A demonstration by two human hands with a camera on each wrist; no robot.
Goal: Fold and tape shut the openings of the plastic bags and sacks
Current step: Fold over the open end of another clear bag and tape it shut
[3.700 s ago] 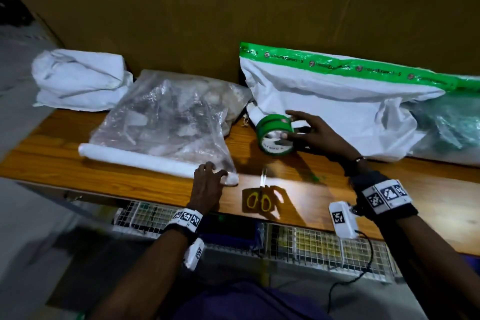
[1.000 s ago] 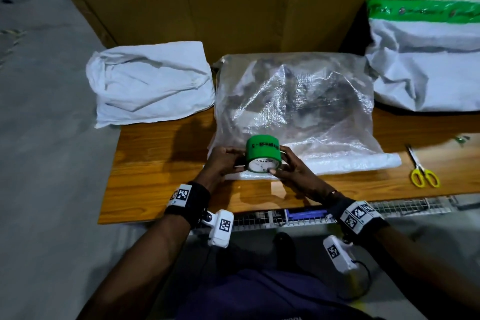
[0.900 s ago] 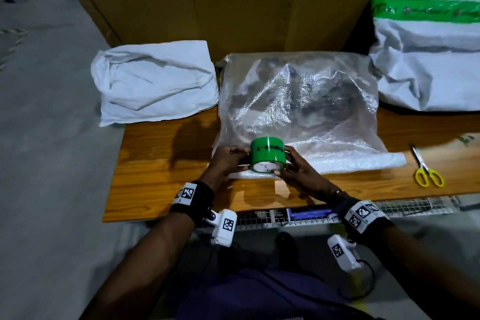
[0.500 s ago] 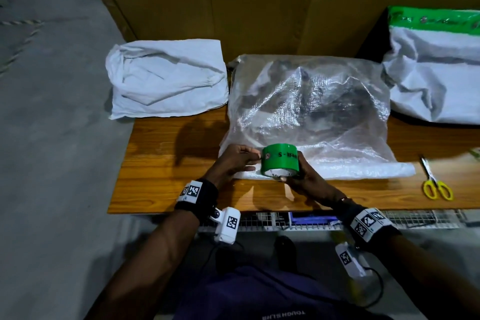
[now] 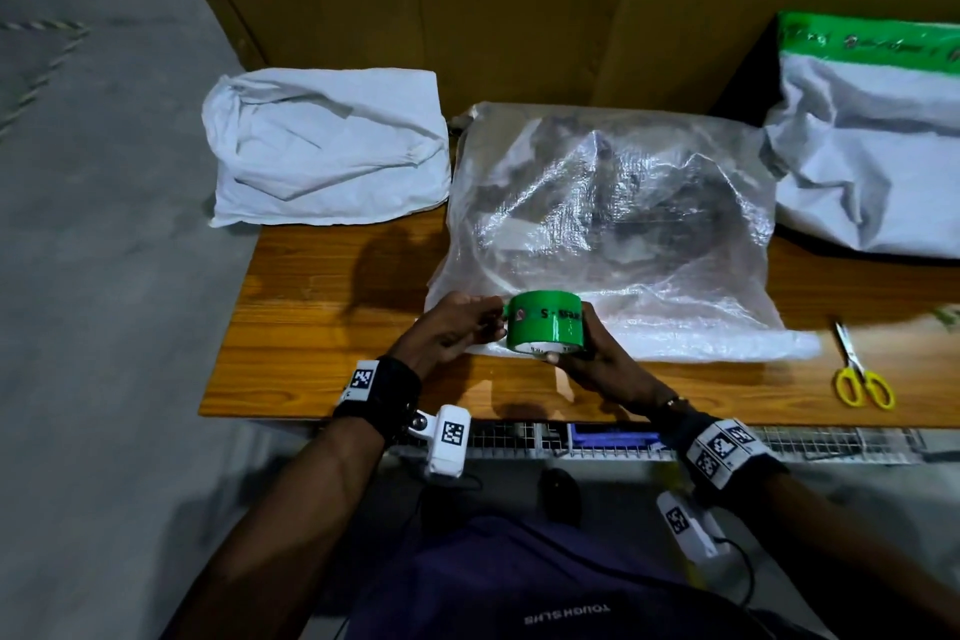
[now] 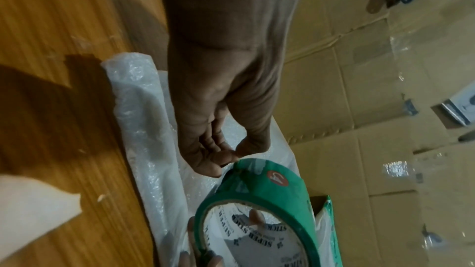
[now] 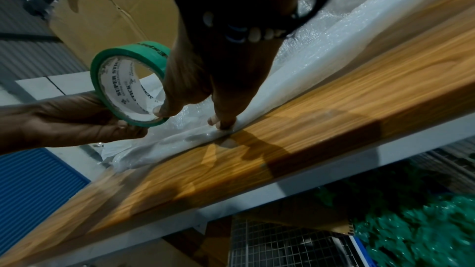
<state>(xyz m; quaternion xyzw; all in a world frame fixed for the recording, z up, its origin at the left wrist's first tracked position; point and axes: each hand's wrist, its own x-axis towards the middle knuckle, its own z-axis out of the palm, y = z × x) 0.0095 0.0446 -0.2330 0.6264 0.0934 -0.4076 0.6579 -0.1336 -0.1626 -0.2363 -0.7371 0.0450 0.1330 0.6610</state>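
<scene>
A clear plastic bag [image 5: 613, 213] lies on the wooden table [image 5: 322, 327], its opening rolled into a folded edge [image 5: 701, 343] along the front. Over the left part of that fold my right hand [image 5: 571, 353] grips a green tape roll [image 5: 548, 322], thumb inside the core [image 7: 128, 88]. Its lower fingers [image 7: 223, 123] press on the fold. My left hand [image 6: 232, 157] pinches the tape's loose end at the left side of the tape roll [image 6: 270, 194] between thumb and forefinger.
A white sack [image 5: 327, 156] lies at the back left, partly over the table's edge. Another white sack, taped green on top [image 5: 872, 161], stands at the right. Yellow scissors [image 5: 862, 374] lie front right. Cardboard boxes [image 5: 467, 5] wall the back.
My right hand brought the tape roll from beside the right sack to the clear bag's folded edge. My left hand left the fold and now pinches the tape's end.
</scene>
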